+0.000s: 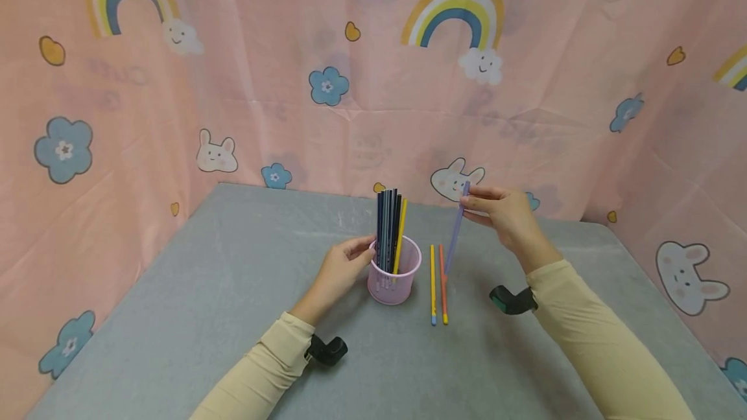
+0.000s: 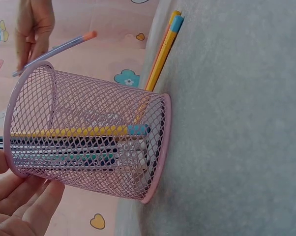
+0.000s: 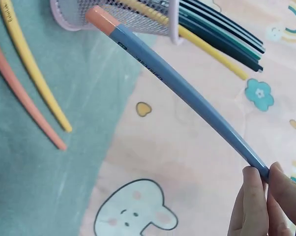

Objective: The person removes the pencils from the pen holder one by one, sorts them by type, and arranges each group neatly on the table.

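Observation:
My right hand [image 1: 503,218] pinches a purple-blue pencil [image 3: 182,93] by one end, between thumb and fingers. Its orange-capped end [image 3: 103,19] points down, to the right of a pink mesh pencil cup [image 1: 392,290]. The cup stands upright on the table; my left hand [image 1: 344,266] grips it at the left side of its rim. Inside the cup lean several dark pencils [image 1: 385,229] and a yellow pencil [image 1: 400,235]. On the table just right of the cup lie a yellow pencil with a blue end [image 1: 433,284] and an orange pencil with a yellow end [image 1: 443,300], side by side.
The grey table [image 1: 233,303] ends at a pink printed cloth [image 1: 280,37] hanging behind it and along both sides. A black wrist camera [image 1: 328,350] sits at the left cuff, another black wrist camera [image 1: 513,301] at the right cuff.

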`<state>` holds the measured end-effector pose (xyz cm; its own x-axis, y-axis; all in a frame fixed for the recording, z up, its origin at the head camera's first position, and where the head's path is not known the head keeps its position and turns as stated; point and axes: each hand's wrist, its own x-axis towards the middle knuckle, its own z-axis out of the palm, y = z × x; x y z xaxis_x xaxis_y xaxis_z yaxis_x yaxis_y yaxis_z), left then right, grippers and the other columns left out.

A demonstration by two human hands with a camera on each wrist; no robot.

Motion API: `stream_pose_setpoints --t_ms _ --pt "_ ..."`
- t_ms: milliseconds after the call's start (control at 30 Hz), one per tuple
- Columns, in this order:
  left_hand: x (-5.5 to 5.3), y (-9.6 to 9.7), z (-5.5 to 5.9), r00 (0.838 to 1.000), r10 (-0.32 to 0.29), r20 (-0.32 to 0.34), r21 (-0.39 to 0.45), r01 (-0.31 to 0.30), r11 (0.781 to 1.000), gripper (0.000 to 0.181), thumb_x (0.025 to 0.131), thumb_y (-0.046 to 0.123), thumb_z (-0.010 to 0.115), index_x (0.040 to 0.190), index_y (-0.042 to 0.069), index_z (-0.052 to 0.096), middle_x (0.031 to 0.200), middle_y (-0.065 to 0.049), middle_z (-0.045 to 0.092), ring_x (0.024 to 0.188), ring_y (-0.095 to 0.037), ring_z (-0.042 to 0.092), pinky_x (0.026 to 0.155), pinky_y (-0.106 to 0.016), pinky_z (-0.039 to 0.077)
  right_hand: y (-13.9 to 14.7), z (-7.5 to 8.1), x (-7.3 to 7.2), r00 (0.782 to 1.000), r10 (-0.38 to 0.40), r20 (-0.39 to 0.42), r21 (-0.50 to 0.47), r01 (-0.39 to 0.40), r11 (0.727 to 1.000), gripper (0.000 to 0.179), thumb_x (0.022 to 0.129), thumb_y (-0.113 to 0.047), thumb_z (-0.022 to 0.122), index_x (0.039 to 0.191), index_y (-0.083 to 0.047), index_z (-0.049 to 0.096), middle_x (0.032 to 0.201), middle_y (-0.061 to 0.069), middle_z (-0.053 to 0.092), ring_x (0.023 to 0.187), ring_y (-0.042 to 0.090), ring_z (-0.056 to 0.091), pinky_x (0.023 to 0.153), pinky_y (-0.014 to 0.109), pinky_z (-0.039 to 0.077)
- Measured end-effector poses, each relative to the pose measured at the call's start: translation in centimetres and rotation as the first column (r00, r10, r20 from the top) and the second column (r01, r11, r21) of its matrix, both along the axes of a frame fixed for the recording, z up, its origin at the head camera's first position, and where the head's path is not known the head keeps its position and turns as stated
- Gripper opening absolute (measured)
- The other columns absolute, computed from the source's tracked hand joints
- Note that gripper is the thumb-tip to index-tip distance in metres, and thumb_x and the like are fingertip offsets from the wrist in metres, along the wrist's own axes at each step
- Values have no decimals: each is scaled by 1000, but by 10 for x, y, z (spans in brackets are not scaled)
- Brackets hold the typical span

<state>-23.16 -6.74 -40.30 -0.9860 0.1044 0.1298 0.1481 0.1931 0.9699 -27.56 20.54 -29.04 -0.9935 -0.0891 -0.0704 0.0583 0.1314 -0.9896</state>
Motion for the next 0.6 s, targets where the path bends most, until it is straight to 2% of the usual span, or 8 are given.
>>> stream_pose_setpoints --t_ms 300,600 --pt "0 0 1 1000 -5 0 8 5 1000 34 93 18 57 124 6 58 123 -11 61 115 -23 57 97 -35 47 9 -19 -5 998 -43 34 54 41 998 52 87 -13 64 132 5 45 106 0 58 83 1 65 84 28 53" --pt "0 1 0 1000 6 6 -3 -6 1000 34 92 19 57 124 7 59 123 -9 61 115 -22 57 97 -35 47 16 -35 -9 996 -63 58 60 59 996 55 84 -17 67 130 7 47 86 -13 65 79 1 66 83 30 53"
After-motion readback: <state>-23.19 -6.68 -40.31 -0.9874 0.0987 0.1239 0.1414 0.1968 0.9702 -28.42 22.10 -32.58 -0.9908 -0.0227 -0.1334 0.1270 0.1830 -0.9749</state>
